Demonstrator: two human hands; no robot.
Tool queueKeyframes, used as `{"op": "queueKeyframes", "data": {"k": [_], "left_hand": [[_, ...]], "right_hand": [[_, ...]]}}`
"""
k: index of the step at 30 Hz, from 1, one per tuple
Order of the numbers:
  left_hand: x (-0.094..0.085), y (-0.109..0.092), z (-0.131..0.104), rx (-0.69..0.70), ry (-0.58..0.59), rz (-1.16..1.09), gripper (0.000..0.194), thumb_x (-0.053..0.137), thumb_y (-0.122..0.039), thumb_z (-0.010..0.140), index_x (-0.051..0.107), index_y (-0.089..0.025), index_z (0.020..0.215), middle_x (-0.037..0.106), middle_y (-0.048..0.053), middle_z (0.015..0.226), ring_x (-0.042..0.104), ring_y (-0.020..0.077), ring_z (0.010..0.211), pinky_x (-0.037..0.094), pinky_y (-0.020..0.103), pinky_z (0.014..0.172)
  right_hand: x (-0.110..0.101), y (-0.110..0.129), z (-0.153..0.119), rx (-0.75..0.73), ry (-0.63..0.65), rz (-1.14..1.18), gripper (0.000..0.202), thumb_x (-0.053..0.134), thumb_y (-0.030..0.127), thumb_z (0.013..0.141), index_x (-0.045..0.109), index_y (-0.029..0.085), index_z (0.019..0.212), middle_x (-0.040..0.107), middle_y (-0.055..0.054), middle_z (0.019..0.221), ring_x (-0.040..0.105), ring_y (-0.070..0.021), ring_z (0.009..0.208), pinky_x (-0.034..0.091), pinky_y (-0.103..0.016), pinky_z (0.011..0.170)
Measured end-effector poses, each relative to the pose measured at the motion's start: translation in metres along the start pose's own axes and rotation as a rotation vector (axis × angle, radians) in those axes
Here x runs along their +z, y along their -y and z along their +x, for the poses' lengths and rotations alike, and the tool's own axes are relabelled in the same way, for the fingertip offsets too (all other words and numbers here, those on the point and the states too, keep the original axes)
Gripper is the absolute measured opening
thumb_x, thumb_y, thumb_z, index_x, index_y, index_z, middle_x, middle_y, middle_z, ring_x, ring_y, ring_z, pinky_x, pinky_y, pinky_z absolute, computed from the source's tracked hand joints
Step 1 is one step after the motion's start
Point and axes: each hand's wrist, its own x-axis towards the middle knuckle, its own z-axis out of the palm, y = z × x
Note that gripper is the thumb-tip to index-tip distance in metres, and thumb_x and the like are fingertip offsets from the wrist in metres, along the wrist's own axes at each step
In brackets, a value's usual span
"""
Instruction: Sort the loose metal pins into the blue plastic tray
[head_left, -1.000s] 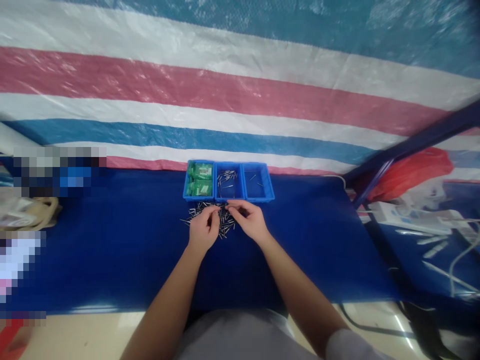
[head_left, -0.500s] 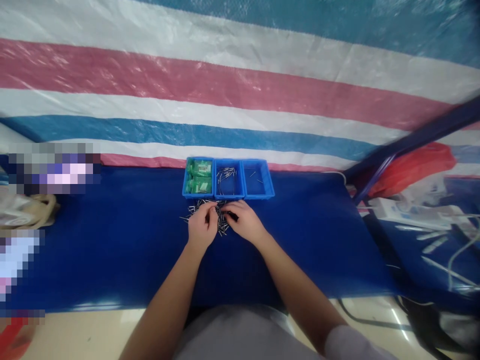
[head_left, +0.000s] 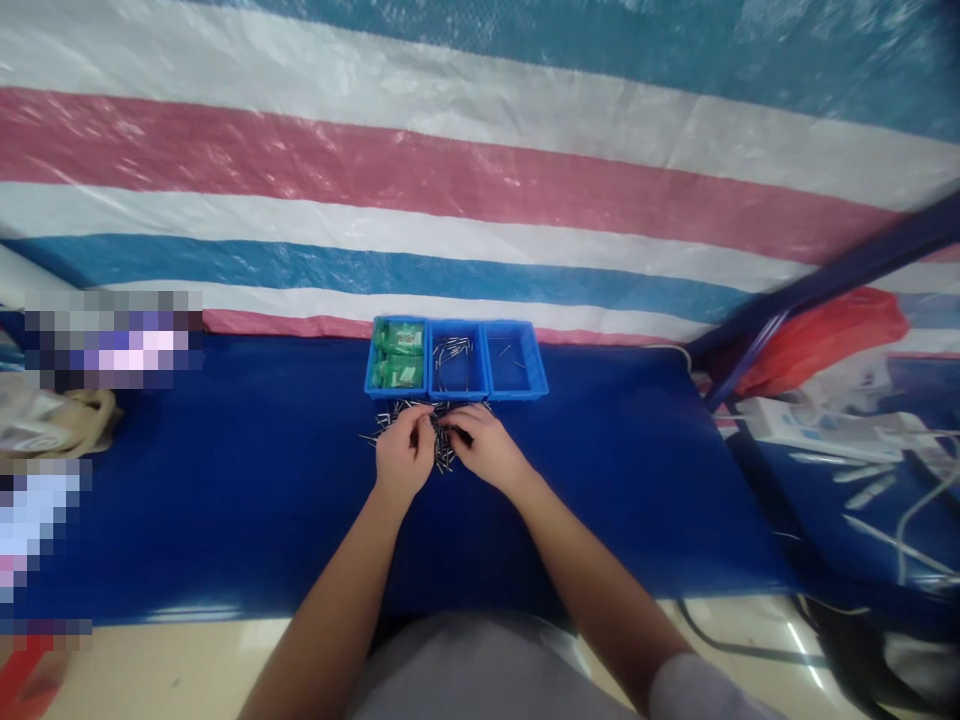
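A loose pile of thin dark metal pins (head_left: 444, 456) lies on the blue table cover, in front of three joined blue bins. Over the left part of the pile is my left hand (head_left: 405, 450), thumb and fingers pinched together. My right hand (head_left: 484, 440) curls over the pile's right side, fingertips close to the left ones. What either hand grips is too small to tell. The left bin (head_left: 397, 393) holds green packets (head_left: 405, 338), the middle bin (head_left: 458, 393) several pins, and the right bin (head_left: 517, 375) a few thin pins.
The blue table cover (head_left: 247, 480) extends both ways. A beige bag (head_left: 90, 420) sits far left. At right are a dark metal post (head_left: 757, 350), a red bag (head_left: 840, 335), a white box (head_left: 795, 425) and cables. Striped sheeting (head_left: 480, 180) hangs behind.
My right hand has shifted very slightly left over the pile. My left hand stays almost where it was.
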Motion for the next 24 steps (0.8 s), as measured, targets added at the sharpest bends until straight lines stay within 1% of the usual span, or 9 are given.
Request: {"op": "queueKeyframes", "data": {"k": [7,12,15,19,24], "left_hand": [[0.0004,0.0007,-0.0002,0.002,0.002,0.010,0.020,0.053,-0.024,0.093,0.067,-0.020,0.106,0.072,0.001,0.082,0.067,0.0099,0.066,0.052,0.020,0.069],[0.0003,0.0004,0.0004,0.007,0.003,0.012,0.019,0.053,-0.023,0.092,0.067,-0.020,0.105,0.072,0.001,0.083,0.067,0.0099,0.066,0.052,0.020,0.070],[0.0009,0.0009,0.0005,0.014,0.009,0.010,0.019,0.053,-0.023,0.092,0.066,-0.020,0.105,0.072,0.001,0.082,0.067,0.0101,0.066,0.052,0.020,0.069],[0.0014,0.0017,0.0002,0.015,0.002,0.007,0.019,0.053,-0.023,0.092,0.066,-0.020,0.105,0.073,0.002,0.087,0.068,0.0104,0.069,0.053,0.021,0.071],[0.0009,0.0016,0.0003,0.019,0.016,0.019,0.019,0.053,-0.022,0.092,0.066,-0.021,0.106,0.073,0.001,0.086,0.069,0.0106,0.070,0.053,0.020,0.073]], "right_hand": [[0.0004,-0.0010,0.0002,-0.002,-0.013,0.000,0.037,0.053,-0.002,0.079,0.070,0.021,0.102,0.072,-0.007,0.101,0.063,-0.0226,0.097,0.053,-0.039,0.089],[0.0007,-0.0022,-0.0004,-0.027,-0.011,0.003,0.035,0.051,0.000,0.083,0.070,0.021,0.103,0.071,-0.007,0.100,0.062,-0.0225,0.095,0.053,-0.040,0.088],[0.0004,-0.0021,-0.0009,-0.051,0.004,0.006,0.037,0.049,-0.001,0.084,0.069,0.021,0.105,0.070,-0.007,0.099,0.060,-0.0221,0.094,0.053,-0.039,0.087],[0.0005,-0.0022,-0.0013,-0.054,0.033,-0.005,0.042,0.048,-0.005,0.080,0.069,0.020,0.108,0.069,-0.007,0.104,0.058,-0.0226,0.098,0.051,-0.040,0.090],[0.0007,-0.0036,-0.0016,-0.041,0.057,-0.013,0.041,0.048,-0.005,0.080,0.069,0.019,0.106,0.069,-0.007,0.099,0.057,-0.0225,0.095,0.051,-0.039,0.090]]}}
